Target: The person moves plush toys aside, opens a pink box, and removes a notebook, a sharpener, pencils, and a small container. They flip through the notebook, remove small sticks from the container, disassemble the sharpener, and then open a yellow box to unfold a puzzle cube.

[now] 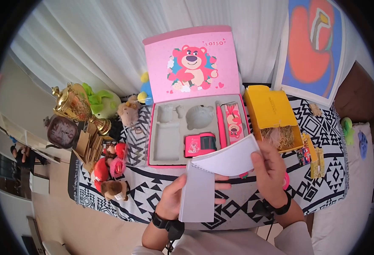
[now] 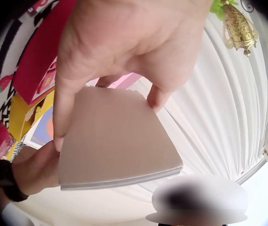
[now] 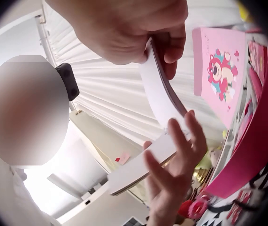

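Observation:
A small spiral notebook (image 1: 198, 195) with blank white pages lies opened in both hands, close over the near side of the table. My left hand (image 1: 170, 199) grips its lower part, thumb at one edge and fingers reaching past the other. With thumb and fingers, my right hand (image 1: 272, 175) pinches the lifted pages (image 3: 158, 94), which bend upward from the coil. Plain greyish-white fills the notebook's outer face (image 2: 117, 136) in the left wrist view. Beyond the hands, an opened pink gift box (image 1: 151, 155) holds a pink sharpener-like device (image 1: 194, 146) in its grey tray.
Right of the gift box stands an opened yellow box (image 1: 269, 104) with shredded filling. A gold trophy (image 1: 74, 104), a dark clock (image 1: 61, 132) and several plush toys (image 1: 104, 106) crowd the left. The patterned cloth (image 1: 153, 187) covers the table.

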Demonstrator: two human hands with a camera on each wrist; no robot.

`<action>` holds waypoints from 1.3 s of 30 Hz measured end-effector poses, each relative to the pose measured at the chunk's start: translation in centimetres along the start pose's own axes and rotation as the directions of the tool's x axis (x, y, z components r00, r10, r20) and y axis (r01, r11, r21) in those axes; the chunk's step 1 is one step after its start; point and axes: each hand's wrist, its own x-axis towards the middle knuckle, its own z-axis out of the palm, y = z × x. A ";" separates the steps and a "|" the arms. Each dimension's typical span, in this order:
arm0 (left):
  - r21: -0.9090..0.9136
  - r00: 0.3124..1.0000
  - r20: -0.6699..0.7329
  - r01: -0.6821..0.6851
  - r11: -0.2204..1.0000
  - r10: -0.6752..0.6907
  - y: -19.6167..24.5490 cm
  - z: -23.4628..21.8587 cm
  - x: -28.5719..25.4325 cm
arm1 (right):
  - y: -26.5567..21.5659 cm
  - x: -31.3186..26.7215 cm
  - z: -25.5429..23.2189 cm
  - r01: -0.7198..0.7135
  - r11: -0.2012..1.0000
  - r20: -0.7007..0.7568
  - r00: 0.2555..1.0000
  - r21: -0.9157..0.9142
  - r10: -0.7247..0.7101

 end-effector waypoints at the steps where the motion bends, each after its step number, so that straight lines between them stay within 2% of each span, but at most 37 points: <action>1: 0.001 1.000 0.022 -0.001 1.000 0.001 -0.3 0.1 0.1 | -0.7 0.0 -0.2 0.037 0.999 -0.024 0.999 -0.009 -0.038; 2: 0.001 1.000 0.025 0.000 1.000 0.000 -0.4 0.1 0.4 | -1.2 0.0 -0.4 0.074 0.997 -0.050 0.996 -0.018 -0.075; 3: 0.039 0.997 -0.033 -0.065 0.997 0.066 -0.6 0.3 0.8 | -1.2 0.1 -1.0 0.214 0.976 0.078 0.975 -0.045 -0.210; 4: 0.080 0.987 -0.092 -0.126 0.989 0.133 -0.7 0.4 1.0 | -1.3 0.3 -0.7 0.209 0.977 0.077 0.976 -0.046 -0.205; 5: 0.042 0.973 -0.165 -0.155 0.987 0.160 -0.7 0.8 1.3 | -1.5 0.6 0.0 0.353 0.935 0.242 0.911 -0.040 -0.334; 6: 0.042 0.973 -0.165 -0.155 0.987 0.160 -0.8 0.7 1.4 | -1.7 0.7 0.7 0.488 0.873 0.398 0.802 -0.008 -0.445; 8: 0.097 0.947 -0.215 -0.222 0.970 0.239 -0.9 0.2 1.7 | -1.0 0.4 1.9 0.509 0.860 0.370 0.803 -0.019 -0.467; 10: 0.124 0.941 -0.231 -0.223 0.967 0.247 -0.9 0.2 1.6 | -0.7 0.2 2.2 0.525 0.850 0.345 0.804 -0.032 -0.484; 12: 0.134 0.932 -0.249 -0.236 0.963 0.263 -0.7 0.4 1.5 | -0.6 0.3 1.9 0.419 0.908 0.382 0.836 0.017 -0.393; 13: 0.133 0.932 -0.250 -0.236 0.963 0.263 -0.7 0.3 1.4 | -0.7 0.3 1.6 0.418 0.908 0.383 0.836 0.018 -0.392; 15: 0.045 0.956 -0.173 -0.230 0.972 0.235 -0.5 0.2 1.0 | -1.0 0.4 0.7 0.210 0.978 0.369 0.908 0.006 -0.197; 16: 0.044 0.957 -0.172 -0.228 0.973 0.232 -0.4 0.0 0.7 | -1.0 0.5 0.5 0.208 0.978 0.366 0.910 0.004 -0.195; 18: -0.076 0.995 -0.081 -0.066 0.995 0.059 -0.4 -0.6 0.1 | -0.9 0.6 0.0 -0.006 0.997 0.189 0.982 -0.080 0.021; 19: -0.141 0.993 -0.090 -0.088 0.986 0.076 -0.8 -0.4 0.3 | -0.3 1.0 0.1 0.060 0.998 0.138 0.989 0.007 -0.061; 20: -0.143 0.993 -0.092 -0.090 0.986 0.077 -0.9 -0.3 0.2 | 0.0 1.1 -0.1 0.060 0.998 0.141 0.988 0.007 -0.060; 22: -0.209 0.999 -0.026 -0.036 0.977 0.032 -0.7 -0.3 0.1 | 0.3 1.5 -0.4 -0.250 0.923 0.183 0.962 0.292 0.203; 23: -0.211 0.999 -0.025 -0.033 0.977 0.028 -0.6 -0.2 0.1 | 0.2 1.8 -0.6 -0.333 0.868 0.254 0.934 0.369 0.250; 24: -0.197 1.000 -0.014 -0.006 0.980 0.003 -0.4 -0.2 0.2 | 0.2 1.8 -0.6 -0.335 0.868 0.254 0.933 0.367 0.254; 26: -0.182 1.000 -0.004 0.018 0.983 -0.019 -0.2 -0.3 0.2 | 0.1 1.9 -0.3 -0.427 0.757 0.265 0.904 0.495 0.336; 29: -0.148 0.996 0.043 0.090 0.985 -0.084 0.0 -0.4 0.3 | 0.1 1.8 -0.7 -0.426 0.772 0.311 0.900 0.472 0.306; 31: -0.216 0.991 -0.120 0.029 0.976 -0.056 -0.2 0.3 0.4 | -0.4 1.6 -0.6 -0.444 0.778 0.355 0.885 0.445 0.302; 32: -0.219 0.991 -0.122 0.030 0.975 -0.058 -0.2 0.5 0.4 | -0.6 1.4 -0.4 -0.458 0.784 0.396 0.869 0.419 0.296; 34: -0.167 0.977 -0.212 -0.055 0.984 0.019 -0.1 0.7 0.5 | -0.5 1.3 -0.1 -0.477 0.775 0.439 0.851 0.414 0.290; 38: -0.132 0.983 -0.183 -0.024 0.991 -0.001 0.2 0.2 0.4 | -0.6 1.0 0.1 -0.515 0.758 0.514 0.811 0.400 0.280; 39: -0.259 0.990 -0.143 -0.051 0.965 0.014 0.0 0.1 0.4 | -0.7 1.0 0.1 -0.518 0.757 0.517 0.809 0.399 0.280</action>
